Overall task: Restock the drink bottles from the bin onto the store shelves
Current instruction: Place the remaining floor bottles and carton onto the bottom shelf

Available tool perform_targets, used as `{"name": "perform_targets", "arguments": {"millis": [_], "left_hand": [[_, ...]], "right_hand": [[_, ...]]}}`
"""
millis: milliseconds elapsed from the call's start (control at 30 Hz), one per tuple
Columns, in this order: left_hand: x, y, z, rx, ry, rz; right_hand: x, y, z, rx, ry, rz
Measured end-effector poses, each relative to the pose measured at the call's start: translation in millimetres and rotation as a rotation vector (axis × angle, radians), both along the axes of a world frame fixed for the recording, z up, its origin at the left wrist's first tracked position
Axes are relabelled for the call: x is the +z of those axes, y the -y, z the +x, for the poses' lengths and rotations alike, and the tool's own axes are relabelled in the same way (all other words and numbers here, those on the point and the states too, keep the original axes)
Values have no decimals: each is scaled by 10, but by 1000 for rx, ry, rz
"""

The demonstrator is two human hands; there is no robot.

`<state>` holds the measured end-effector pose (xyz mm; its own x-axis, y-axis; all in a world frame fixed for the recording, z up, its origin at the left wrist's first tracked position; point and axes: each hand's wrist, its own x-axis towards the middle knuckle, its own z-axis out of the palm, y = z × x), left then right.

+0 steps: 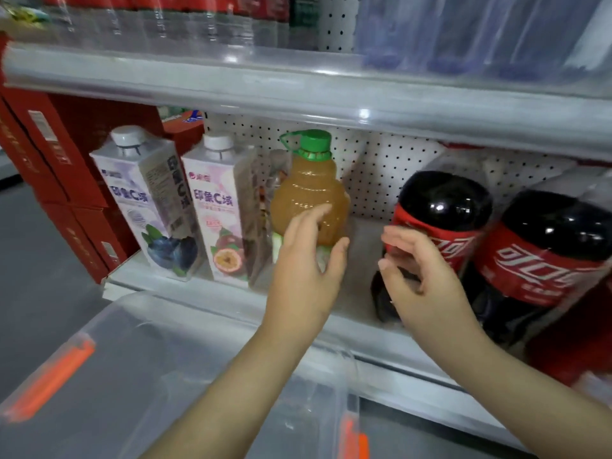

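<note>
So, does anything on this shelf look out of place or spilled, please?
Nothing stands out: the blueberry carton, passionfruit carton, juice bottle, left cola bottle and right cola bottle all stand on the shelf, with no spill visible.

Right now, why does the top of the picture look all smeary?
In the head view, blur smears the water bottles up top; the juice bottle and cola bottle look sharper, with glare spots on the cola and the shelf edge.

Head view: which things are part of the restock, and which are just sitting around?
Job: juice bottle, touched by the left hand; nearer cola bottle by the right hand; clear bin; shelf.
Just there: cartons, farther cola bottle, red boxes, water bottles on the upper shelf.
</note>
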<state>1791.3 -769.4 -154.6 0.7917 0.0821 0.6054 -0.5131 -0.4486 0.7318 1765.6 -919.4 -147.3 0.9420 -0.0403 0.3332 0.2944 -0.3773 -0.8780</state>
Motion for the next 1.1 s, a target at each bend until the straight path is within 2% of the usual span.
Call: {"name": "perform_targets", "arguments": {"millis": [333, 500, 600, 733, 933, 1100], "left_hand": [[221, 767, 145, -229, -279, -143], [275, 1054, 185, -338, -298, -202], [227, 1118, 223, -325, -321, -224], [157, 1147, 256, -291, -337, -198], [125, 1099, 288, -261, -337, -114], [166, 1077, 289, -307, -349, -130]], "right_hand": [[112, 780, -393, -226, 221, -60], [138, 1224, -528, -549, 311, -359], [148, 1356, -485, -601, 206, -372], [148, 1450, -332, -512, 0, -230], [145, 1444, -168, -413, -57, -30], [6, 1527, -15, -452, -213, -27]]}}
